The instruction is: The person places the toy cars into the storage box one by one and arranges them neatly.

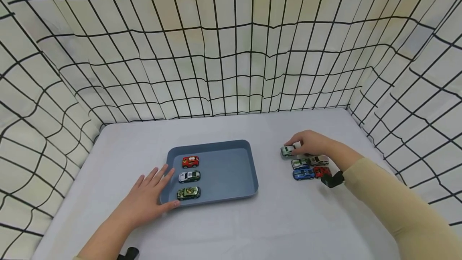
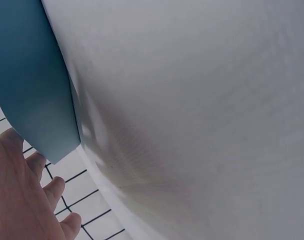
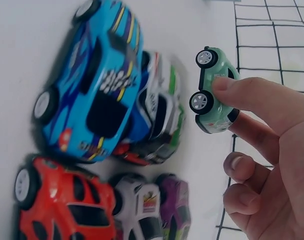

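Observation:
My right hand [image 1: 312,143] pinches a light green toy car [image 3: 216,119] between thumb and index finger, at the far end of a car cluster. In the right wrist view the car appears just off the white tabletop. Beside it are a blue toy car [image 3: 104,95], a white-and-green one [image 3: 164,107], a red one [image 3: 67,205], a pale one [image 3: 139,200] and a purple one [image 3: 177,200]. My left hand [image 1: 148,196] lies with fingers spread along the left rim of a blue-grey tray [image 1: 227,171], its thumb at the near corner.
Inside the tray, along its left side, a red car [image 1: 190,161], a white-and-green car [image 1: 189,176] and a camouflage-patterned car [image 1: 189,193] stand in a column. Black grid netting [image 1: 231,51] over white cloth encloses the table's back and sides.

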